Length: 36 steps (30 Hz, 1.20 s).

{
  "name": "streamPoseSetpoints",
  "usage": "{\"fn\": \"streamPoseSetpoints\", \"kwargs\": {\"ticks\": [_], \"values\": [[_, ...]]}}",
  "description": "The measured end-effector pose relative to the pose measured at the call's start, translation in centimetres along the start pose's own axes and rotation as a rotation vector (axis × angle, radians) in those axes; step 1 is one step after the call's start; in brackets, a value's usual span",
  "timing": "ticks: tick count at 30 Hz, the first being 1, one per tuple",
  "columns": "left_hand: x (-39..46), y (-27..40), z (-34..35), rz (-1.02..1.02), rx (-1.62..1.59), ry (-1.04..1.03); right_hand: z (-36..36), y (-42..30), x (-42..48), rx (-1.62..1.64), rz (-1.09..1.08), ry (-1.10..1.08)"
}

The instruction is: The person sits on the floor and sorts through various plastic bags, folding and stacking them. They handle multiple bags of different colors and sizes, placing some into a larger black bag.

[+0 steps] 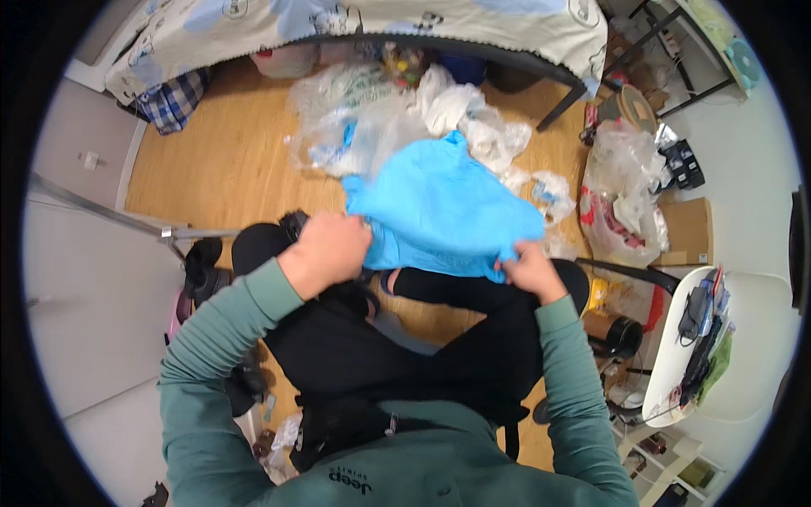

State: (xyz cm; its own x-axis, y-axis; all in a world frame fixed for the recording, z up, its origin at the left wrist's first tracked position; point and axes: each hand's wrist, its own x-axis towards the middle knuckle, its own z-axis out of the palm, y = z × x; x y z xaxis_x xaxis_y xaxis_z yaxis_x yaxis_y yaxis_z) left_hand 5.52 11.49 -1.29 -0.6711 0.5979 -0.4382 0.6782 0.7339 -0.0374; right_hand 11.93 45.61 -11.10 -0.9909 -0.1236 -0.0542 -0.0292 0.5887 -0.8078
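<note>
A bright blue plastic bag [443,203] is spread out in front of my knees, puffed up in its middle. My left hand [332,247] grips its near left side in a fist. At the bag's near right corner, my right hand [531,269] pinches the plastic between thumb and fingers. Beyond the blue bag, clear plastic bags [355,95] lie heaped on the wooden floor. Crumpled white plastic bags [456,104] spread to the right of them, partly covered by the blue one.
A bed with a patterned cover [393,19] stands at the far side. On the right are a filled clear bag [618,190], a cardboard box [687,231] and a white chair [754,345] with things on its seat. A metal rail [95,206] runs along the left.
</note>
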Motion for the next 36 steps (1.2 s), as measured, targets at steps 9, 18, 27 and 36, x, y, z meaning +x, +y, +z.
{"fn": "streamPoseSetpoints", "kwargs": {"ticks": [9,18,27,36], "values": [[-3.7,-1.9,-5.0,0.381,-0.726,0.449,-3.6,-2.0,-0.1,0.496,0.326,0.465],[-10.0,-3.9,-11.5,0.14,-1.02,0.572,-2.5,-20.1,-0.5,0.082,-0.421,0.234],[-8.4,-4.1,-11.1,0.273,-0.961,0.685,-1.1,-24.7,6.1,0.843,-0.174,0.147],[-8.5,-2.1,-6.4,0.242,-2.108,0.541,3.1,-20.4,6.3,0.757,-0.079,0.16]]}}
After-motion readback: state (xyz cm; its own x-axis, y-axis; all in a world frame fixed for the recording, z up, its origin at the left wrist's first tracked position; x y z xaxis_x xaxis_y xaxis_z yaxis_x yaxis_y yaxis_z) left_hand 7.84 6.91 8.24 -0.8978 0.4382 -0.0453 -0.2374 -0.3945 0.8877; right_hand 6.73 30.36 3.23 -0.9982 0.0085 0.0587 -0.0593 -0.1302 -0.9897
